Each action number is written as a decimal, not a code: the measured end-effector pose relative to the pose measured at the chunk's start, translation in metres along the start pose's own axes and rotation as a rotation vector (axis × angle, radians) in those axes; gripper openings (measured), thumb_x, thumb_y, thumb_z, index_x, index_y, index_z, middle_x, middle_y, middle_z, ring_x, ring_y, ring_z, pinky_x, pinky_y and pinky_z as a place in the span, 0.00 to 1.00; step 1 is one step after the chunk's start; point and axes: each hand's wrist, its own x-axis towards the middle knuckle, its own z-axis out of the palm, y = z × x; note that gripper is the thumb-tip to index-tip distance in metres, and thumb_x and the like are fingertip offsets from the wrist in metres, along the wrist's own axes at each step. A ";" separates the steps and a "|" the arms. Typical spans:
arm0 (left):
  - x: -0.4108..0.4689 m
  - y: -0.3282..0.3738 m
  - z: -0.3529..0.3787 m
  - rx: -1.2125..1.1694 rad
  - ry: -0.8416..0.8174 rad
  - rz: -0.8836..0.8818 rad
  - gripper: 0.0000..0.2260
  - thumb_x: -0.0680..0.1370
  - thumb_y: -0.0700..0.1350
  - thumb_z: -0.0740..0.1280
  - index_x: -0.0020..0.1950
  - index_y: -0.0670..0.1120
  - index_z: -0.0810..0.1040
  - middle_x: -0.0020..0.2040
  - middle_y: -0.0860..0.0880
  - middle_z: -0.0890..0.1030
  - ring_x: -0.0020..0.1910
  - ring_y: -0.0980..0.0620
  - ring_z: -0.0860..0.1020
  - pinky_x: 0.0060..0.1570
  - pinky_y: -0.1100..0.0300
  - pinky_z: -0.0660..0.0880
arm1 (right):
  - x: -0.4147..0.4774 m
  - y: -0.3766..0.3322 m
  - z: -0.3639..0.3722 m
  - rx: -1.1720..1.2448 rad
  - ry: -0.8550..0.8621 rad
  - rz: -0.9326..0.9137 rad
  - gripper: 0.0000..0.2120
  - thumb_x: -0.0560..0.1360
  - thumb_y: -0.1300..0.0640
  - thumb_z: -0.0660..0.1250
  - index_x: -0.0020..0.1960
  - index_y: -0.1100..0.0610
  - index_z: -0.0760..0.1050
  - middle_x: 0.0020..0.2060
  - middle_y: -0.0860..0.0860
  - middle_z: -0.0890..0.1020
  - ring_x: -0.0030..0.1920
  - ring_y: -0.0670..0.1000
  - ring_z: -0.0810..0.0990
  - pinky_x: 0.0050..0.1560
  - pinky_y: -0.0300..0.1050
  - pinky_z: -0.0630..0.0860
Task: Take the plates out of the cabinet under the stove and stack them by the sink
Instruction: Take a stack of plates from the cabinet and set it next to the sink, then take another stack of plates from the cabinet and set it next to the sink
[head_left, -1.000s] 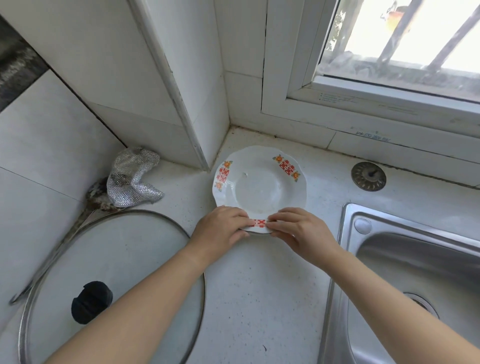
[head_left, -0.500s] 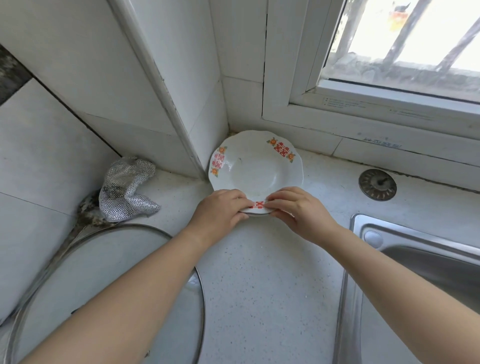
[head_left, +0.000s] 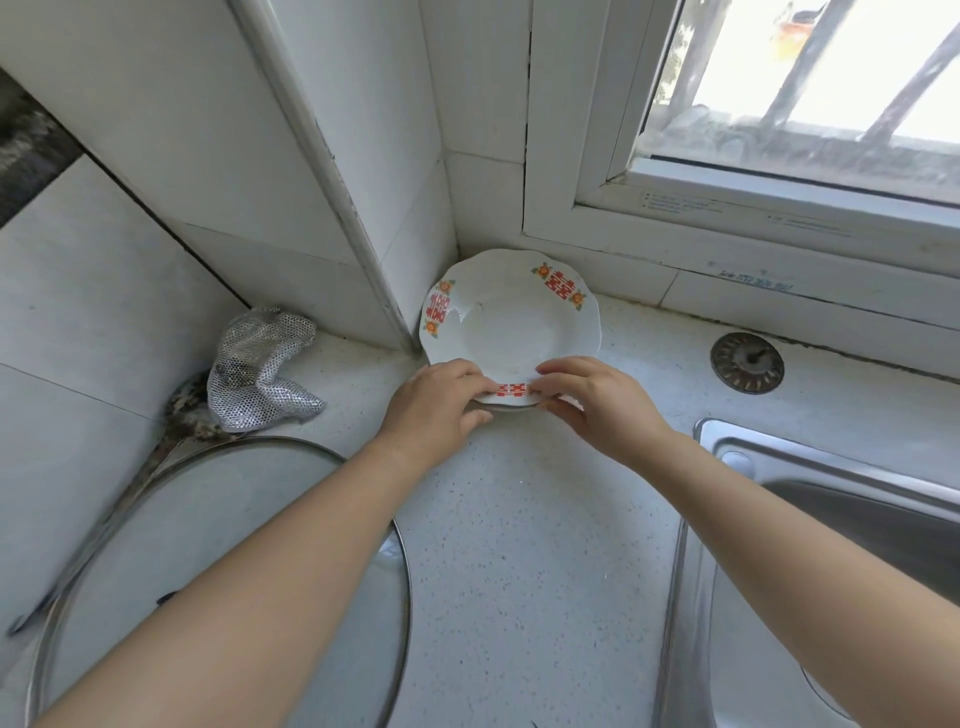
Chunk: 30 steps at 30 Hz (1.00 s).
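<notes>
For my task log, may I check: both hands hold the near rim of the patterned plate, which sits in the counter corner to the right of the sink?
Not quite: the head view shows the plate to the left of the sink. The left hand and right hand do hold its near rim in the counter corner.

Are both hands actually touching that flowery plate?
Touching. The head view shows the left hand and right hand with fingers laid over the near rim of the plate.

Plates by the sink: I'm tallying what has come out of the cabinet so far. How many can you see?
2, possibly more. The top plate sits in the counter corner; a second plate's edge peeks out directly beneath it. Others may be hidden underneath.
</notes>
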 end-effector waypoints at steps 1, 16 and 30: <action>-0.004 0.000 -0.003 -0.036 0.017 -0.040 0.16 0.74 0.49 0.69 0.62 0.51 0.77 0.61 0.53 0.76 0.59 0.50 0.74 0.56 0.57 0.70 | 0.000 -0.002 -0.005 -0.004 0.003 0.025 0.10 0.73 0.56 0.70 0.54 0.55 0.80 0.54 0.53 0.82 0.53 0.55 0.81 0.45 0.49 0.78; -0.145 0.062 -0.060 -0.332 0.303 -0.319 0.12 0.74 0.53 0.68 0.56 0.51 0.80 0.56 0.54 0.79 0.54 0.58 0.74 0.49 0.72 0.63 | -0.045 -0.121 -0.088 0.206 0.083 0.120 0.16 0.76 0.46 0.64 0.59 0.52 0.77 0.56 0.47 0.80 0.55 0.48 0.77 0.47 0.37 0.69; -0.360 0.102 -0.053 -0.526 0.460 -0.630 0.09 0.74 0.54 0.67 0.53 0.56 0.80 0.52 0.63 0.78 0.51 0.70 0.73 0.47 0.83 0.63 | -0.155 -0.257 -0.059 0.414 -0.161 -0.071 0.15 0.74 0.47 0.66 0.59 0.51 0.77 0.52 0.43 0.81 0.50 0.44 0.79 0.51 0.38 0.74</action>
